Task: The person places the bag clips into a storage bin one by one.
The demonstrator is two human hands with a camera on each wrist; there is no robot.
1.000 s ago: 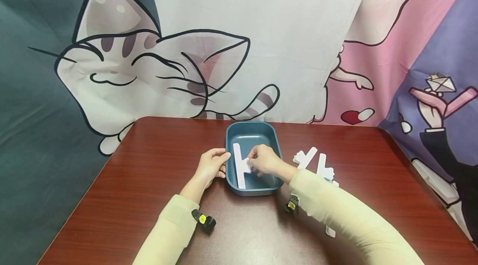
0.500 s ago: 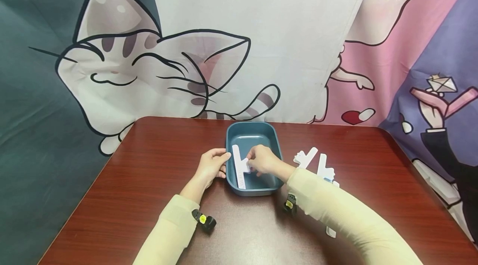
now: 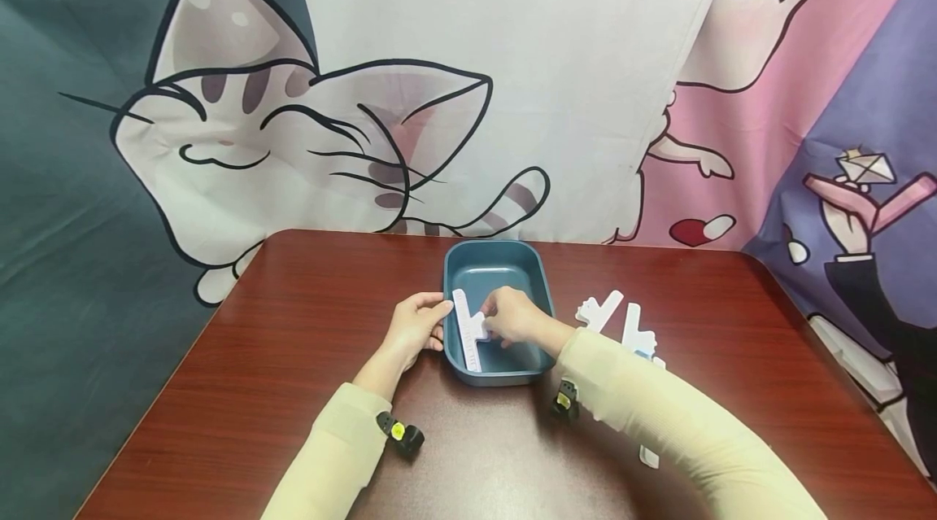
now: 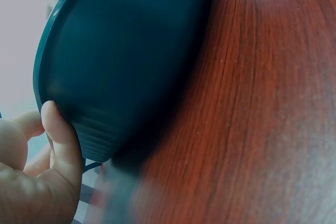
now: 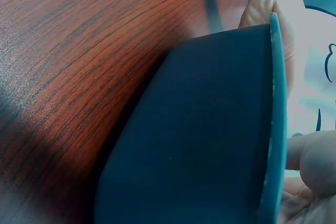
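Observation:
A blue-grey rectangular box (image 3: 498,379) stands on the table. My left hand (image 3: 413,325) pinches its left rim; the left wrist view shows the thumb (image 4: 56,124) against the outer wall. Reaching over the right side, my right hand (image 3: 516,316) pinches the side tab of a white clip (image 3: 466,333) inside the box. The clip has a long, ruler-like bar lying lengthwise along the left wall. In the right wrist view the box's outer wall (image 5: 194,124) hides the clip and most of the right fingers.
Right of the box lie several white clips: one with a shaped edge (image 3: 600,311), another beside it (image 3: 638,333), and more partly under the right sleeve. A white end (image 3: 648,456) shows below that sleeve. A printed cloth (image 3: 586,80) hangs behind the table (image 3: 329,284).
Inside the box the clip has shifted slightly left and toward me, with my right hand moving along a little. My left hand keeps its place on the rim.

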